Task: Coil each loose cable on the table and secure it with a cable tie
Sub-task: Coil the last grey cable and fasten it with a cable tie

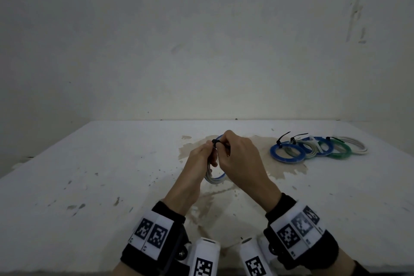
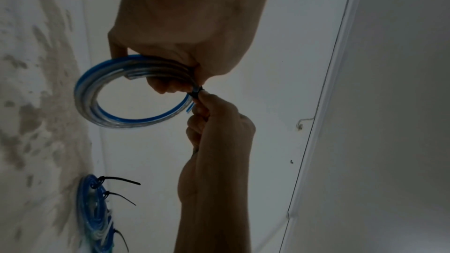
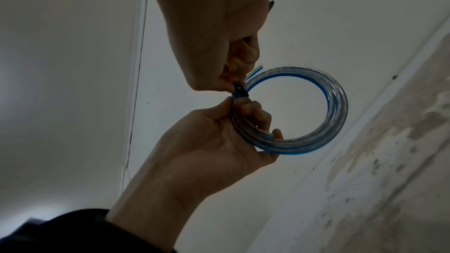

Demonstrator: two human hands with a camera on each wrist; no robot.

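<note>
A coil of clear and blue cable (image 1: 214, 180) is held upright above the white table (image 1: 89, 175), near its middle. My left hand (image 1: 202, 154) grips the coil's left side, fingers curled round the strands (image 3: 243, 122). A black cable tie (image 1: 214, 142) wraps the top of the coil (image 2: 97, 107). My right hand (image 1: 237, 154) pinches the tie (image 3: 239, 91) right beside the left thumb. The tie's tail is hidden inside the right hand (image 2: 219, 122). A short blue cable end (image 2: 189, 108) sticks out by the tie (image 2: 196, 91).
Several tied coils (image 1: 318, 148), blue, grey, green and white, lie overlapping in a row at the table's back right, black tie tails sticking up. A brown stain (image 1: 280, 168) spreads under the hands. A pale wall (image 1: 201, 51) closes off the table's far edge.
</note>
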